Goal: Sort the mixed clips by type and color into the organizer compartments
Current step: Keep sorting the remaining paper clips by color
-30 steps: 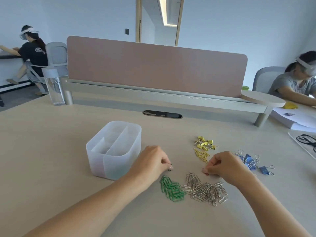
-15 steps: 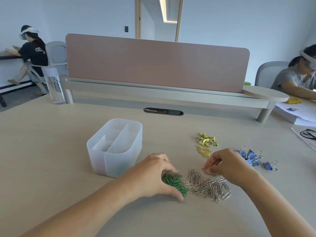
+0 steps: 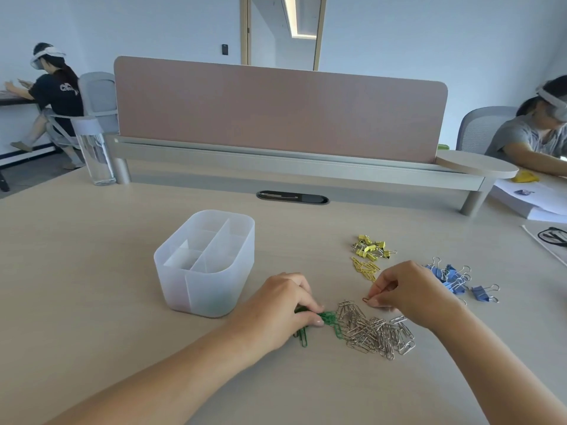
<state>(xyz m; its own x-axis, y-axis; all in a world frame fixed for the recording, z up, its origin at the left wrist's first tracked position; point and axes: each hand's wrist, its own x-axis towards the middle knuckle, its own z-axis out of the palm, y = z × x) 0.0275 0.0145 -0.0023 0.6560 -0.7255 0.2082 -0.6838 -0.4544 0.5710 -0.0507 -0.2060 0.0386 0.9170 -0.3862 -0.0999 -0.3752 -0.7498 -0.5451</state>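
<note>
Clips lay in separate heaps on the tabletop (image 3: 92,271), with both hands down among them.

The left hand (image 3: 276,311) was curled over the green paper clips (image 3: 329,320), thumb and fingertips pinching some of them, while a few poked out beneath the palm. To its right, the right hand (image 3: 411,296) pinched a single dark reddish clip (image 3: 366,300) between thumb and forefinger, the other fingers folded in. It hovered just over the silver paper clips (image 3: 374,332), whose heap touched the green ones. Beyond the right hand lay yellow paper clips (image 3: 365,268) and, farther off, yellow binder clips (image 3: 371,250). Blue binder clips (image 3: 454,277) sat on its outer side. The translucent organizer (image 3: 199,289), divided into compartments, stood just beyond and left of the left hand.
</note>
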